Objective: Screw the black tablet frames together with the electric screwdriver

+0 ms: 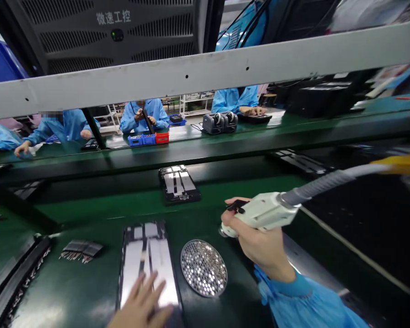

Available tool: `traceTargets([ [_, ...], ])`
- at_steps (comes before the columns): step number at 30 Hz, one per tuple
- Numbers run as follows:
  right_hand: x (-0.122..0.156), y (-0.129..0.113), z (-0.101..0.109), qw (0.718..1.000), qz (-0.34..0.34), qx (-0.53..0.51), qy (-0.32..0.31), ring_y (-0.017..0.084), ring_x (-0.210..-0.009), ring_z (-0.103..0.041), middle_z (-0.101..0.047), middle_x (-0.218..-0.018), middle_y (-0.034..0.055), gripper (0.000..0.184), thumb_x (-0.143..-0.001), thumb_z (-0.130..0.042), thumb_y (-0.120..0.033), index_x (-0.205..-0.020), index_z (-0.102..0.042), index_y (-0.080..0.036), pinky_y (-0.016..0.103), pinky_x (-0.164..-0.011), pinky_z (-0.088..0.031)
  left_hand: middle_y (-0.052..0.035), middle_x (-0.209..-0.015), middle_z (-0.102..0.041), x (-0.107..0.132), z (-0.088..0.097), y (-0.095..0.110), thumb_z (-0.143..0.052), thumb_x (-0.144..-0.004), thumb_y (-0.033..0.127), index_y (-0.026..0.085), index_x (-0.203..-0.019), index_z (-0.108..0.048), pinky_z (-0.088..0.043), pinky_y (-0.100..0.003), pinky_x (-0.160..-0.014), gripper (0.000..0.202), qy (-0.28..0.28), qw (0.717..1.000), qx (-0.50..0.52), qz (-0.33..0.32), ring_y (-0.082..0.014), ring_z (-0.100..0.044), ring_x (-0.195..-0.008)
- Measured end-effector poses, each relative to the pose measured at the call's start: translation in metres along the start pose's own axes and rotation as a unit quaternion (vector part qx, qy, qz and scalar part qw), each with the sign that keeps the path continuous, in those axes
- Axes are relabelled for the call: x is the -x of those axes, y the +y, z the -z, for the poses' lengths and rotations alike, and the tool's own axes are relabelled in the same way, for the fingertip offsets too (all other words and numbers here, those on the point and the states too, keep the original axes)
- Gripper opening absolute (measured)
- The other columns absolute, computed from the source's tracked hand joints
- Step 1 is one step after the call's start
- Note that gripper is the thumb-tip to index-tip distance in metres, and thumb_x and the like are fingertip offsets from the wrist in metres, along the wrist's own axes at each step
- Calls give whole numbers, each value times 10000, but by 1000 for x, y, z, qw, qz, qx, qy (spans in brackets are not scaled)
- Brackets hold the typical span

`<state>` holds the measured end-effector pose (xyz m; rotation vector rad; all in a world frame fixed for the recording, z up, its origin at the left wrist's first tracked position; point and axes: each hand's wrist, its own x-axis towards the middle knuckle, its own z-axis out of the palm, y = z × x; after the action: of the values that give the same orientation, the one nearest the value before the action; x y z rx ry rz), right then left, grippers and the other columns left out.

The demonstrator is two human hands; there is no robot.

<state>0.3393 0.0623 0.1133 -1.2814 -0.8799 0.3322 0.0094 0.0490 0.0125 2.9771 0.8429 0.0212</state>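
My right hand (259,241) is wrapped round a white electric screwdriver (266,212) with a black lever on top. Its metal nose points down and left, and a grey sleeved cable leaves its rear. My left hand (141,305) is open, fingers spread over the lower part of an opened tablet (164,269) with silver battery panels; whether the fingertips press on it I cannot tell. Between tablet and right hand lies a round metal dish (204,269) covered in shiny round spots, perhaps holes or screws.
Another opened tablet (179,183) lies farther back on the green bench. At left are a stack of dark strips (81,249) and long black strips (17,278). A white beam (205,70) crosses above. Co-workers in blue sleeves sit beyond, near blue and red bins (148,138).
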Motion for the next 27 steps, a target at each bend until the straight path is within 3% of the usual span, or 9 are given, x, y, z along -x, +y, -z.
traceTargets([
  [1,0,2,1,1000,-4,-4,-2,163,-637,-618,-660,-741,20,262,-663,-777,-290,-884,-676,-192,296,-583,-532,-50,-1579,-447,-15,14,-18,-717,-815,228,387,-1481,-487,-387,-576,-1179,722,-11,1000,-3,19,-387,-423,-1442],
  [2,-1,5,1,1000,-8,-11,-4,164,-648,-623,-662,-751,20,273,-666,-783,-293,-897,-675,-194,298,-591,-535,-61,-1614,-388,-33,26,-38,-720,-811,229,371,-1499,-463,-354,-578,-1197,748,-62,996,-12,60,-393,-375,-1468],
  [5,-1,10,1,999,-28,-27,-18,154,-629,-610,-657,-751,11,295,-660,-795,-286,-914,-677,-194,290,-579,-529,-204,-1567,-406,-96,52,-105,-608,-931,221,198,-1499,-465,-391,-614,-1140,587,-61,985,-37,155,-413,-416,-1424],
  [7,-1,13,0,998,-51,-43,-23,144,-605,-593,-654,-747,9,316,-640,-804,-289,-910,-675,-189,280,-555,-518,-160,-1507,-472,-133,59,-142,-626,-965,312,196,-1442,-500,-438,-591,-1101,507,-63,978,-48,191,-346,-494,-1355],
  [9,-2,15,-1,996,-69,-57,-24,142,-597,-585,-659,-760,17,341,-626,-809,-303,-913,-671,-183,276,-537,-511,-123,-1437,-525,-160,61,-165,-643,-966,369,192,-1374,-541,-492,-551,-1049,457,-61,973,-56,213,-297,-557,-1268],
  [11,-4,17,-3,995,-74,-65,-25,145,-595,-586,-663,-766,26,354,-625,-806,-321,-918,-667,-178,279,-531,-510,-116,-1406,-544,-182,60,-171,-646,-964,381,187,-1339,-562,-510,-531,-1025,430,-50,975,-61,210,-284,-576,-1231],
  [17,-13,33,-10,995,-78,-53,-17,173,-583,-600,-662,-718,32,367,-644,-769,-373,-931,-674,-165,309,-532,-519,-117,-1417,-537,-243,48,-147,-639,-967,392,197,-1347,-559,-513,-519,-1023,435,-26,994,-31,100,-281,-574,-1234],
  [20,-19,44,-13,995,-86,-46,-25,179,-576,-589,-633,-669,20,382,-646,-745,-405,-925,-684,-152,326,-546,-514,-115,-1403,-548,-266,50,-144,-643,-966,383,193,-1329,-571,-522,-511,-1013,417,-25,996,-33,78,-277,-581,-1223],
  [27,-30,58,-13,993,-81,-51,-72,125,-582,-480,-533,-652,-44,404,-613,-692,-278,-997,-673,-152,286,-575,-440,-109,-1339,-587,-265,69,-142,-641,-969,379,177,-1314,-575,-541,-496,-981,405,31,984,-108,142,-263,-613,-1168],
])
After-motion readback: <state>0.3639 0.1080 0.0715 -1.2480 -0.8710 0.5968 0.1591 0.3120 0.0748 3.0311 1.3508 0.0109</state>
